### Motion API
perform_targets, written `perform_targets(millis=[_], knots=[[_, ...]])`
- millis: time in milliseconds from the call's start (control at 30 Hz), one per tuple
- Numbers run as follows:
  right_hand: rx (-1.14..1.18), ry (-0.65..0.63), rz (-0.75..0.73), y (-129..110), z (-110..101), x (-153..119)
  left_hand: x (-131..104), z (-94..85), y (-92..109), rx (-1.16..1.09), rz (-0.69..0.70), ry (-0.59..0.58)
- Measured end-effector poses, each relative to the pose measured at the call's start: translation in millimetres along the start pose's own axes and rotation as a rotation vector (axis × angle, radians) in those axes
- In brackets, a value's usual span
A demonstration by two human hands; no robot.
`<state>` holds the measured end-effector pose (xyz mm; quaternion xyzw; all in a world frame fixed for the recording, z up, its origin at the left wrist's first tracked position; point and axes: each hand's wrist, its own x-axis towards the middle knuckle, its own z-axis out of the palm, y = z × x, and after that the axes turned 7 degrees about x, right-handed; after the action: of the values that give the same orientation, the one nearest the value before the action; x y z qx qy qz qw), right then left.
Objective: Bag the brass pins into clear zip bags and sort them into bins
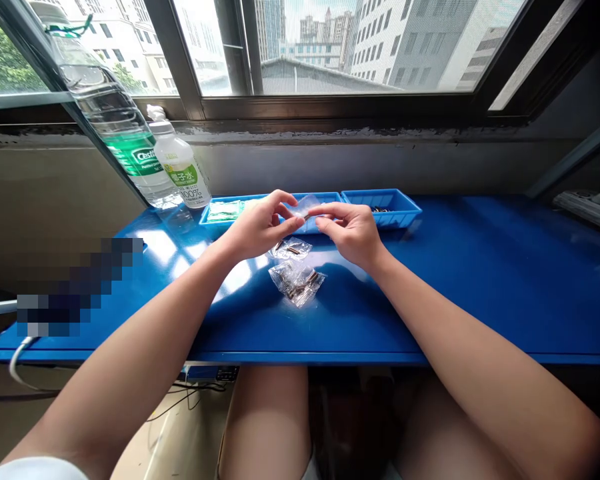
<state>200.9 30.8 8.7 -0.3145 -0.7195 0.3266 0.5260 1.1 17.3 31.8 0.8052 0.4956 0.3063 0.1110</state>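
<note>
Clear bag [307, 202] was held approx. mid-frame, pinched betw. L hand [261, 225] thumb + fingers. R hand [353, 232] was held just beside it, thumb + index nearly tog.; grip couldn't be told. Filled bags [297, 283] w/ dark pcs were laid below, ctr of blue bench [485, 280]. Blue tray [404, 215] was set behind, R of ctr; lg. btl. [135, 157] was stood upper L.

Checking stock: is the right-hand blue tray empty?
Not empty: small dark parts show inside the blue tray; how full, cannot tell.
</note>
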Motion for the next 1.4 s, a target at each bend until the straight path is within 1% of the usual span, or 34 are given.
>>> perform_targets(millis=[67, 167, 267, 333, 400, 533, 633, 833, 967, 1100, 1233, 1400], knots=[[-0.103, 0.073, -0.01, 2.5, -1.2, 2.0, 1.5, -3.0, 1.0, 0.213, -0.005, 0.01], [-0.309, 0.121, -0.035, 6.8, -4.5, 5.0, 2.9, -5.7, 2.8, 0.461, 0.036, -0.06], [-0.54, 0.097, -0.077, 11.8, -8.0, 7.0, 2.6, -5.3, 3.9, 0.598, 0.062, -0.169], [-0.664, 0.049, -0.084, 15.1, -9.2, 7.2, 1.8, -4.1, 4.3, 0.66, 0.053, -0.243], [-0.747, -0.02, -0.053, 17.9, -9.0, 6.4, 0.8, -3.1, 4.7, 0.694, 0.042, -0.314], [-0.794, -0.201, -0.021, 21.6, -6.9, 3.8, -0.2, -2.0, 4.5, 0.674, 0.04, -0.41], [-0.792, -0.255, -0.03, 22.1, -6.0, 2.8, 0.0, -1.0, 2.1, 0.635, 0.036, -0.441], [-0.758, -0.218, -0.047, 19.0, -6.0, 2.5, 0.9, 1.3, -2.0, 0.613, 0.039, -0.459], [-0.717, -0.155, -0.104, 19.7, -4.7, 2.3, 1.8, 0.7, -0.6, 0.592, 0.065, -0.489], [-0.686, -0.106, -0.162, 21.4, -3.1, 2.1, 1.7, -0.5, -0.3, 0.563, 0.105, -0.456], [-0.688, -0.129, -0.176, 20.3, -2.7, 1.8, 1.2, 0.7, -0.6, 0.523, 0.166, -0.45], [-0.686, -0.215, -0.104, 17.1, -3.2, 1.8, 0.2, 6.9, -0.8, 0.498, 0.215, -0.43]])
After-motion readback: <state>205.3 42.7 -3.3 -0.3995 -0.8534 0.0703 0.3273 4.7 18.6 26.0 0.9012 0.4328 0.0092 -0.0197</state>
